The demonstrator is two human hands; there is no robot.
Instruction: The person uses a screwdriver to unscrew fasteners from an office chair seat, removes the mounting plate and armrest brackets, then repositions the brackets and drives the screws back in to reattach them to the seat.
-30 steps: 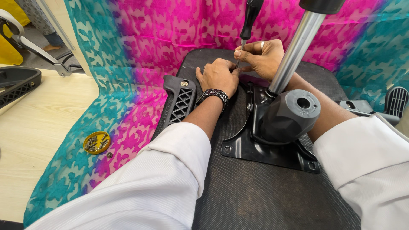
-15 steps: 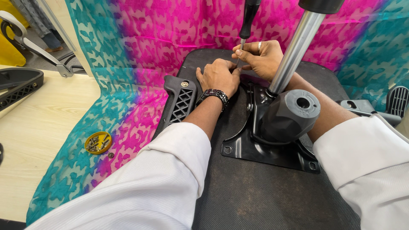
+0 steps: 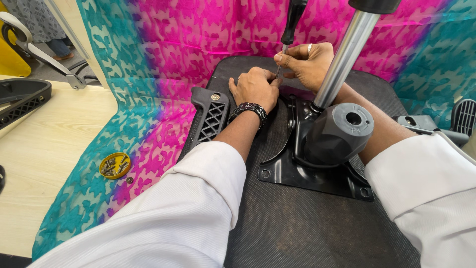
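While the left hand (image 3: 255,88) presses curled fingers down beside the tip, the right hand (image 3: 305,63) pinches the thin shaft of one screwdriver (image 3: 292,22), which stands upright between the two hands at the far edge of one black metal plate (image 3: 297,171). That tool looks light and stiff; its steel shaft is likely slippery, so the thick black handle above the right hand seems the surer hold. Just nearer than the hands, one chrome column (image 3: 342,59) rises from the plate, probably heavy and rigid. Left of the left hand lies one black armrest (image 3: 210,119); farther left, one yellow dish (image 3: 114,165) holds several small screws, too small to count.
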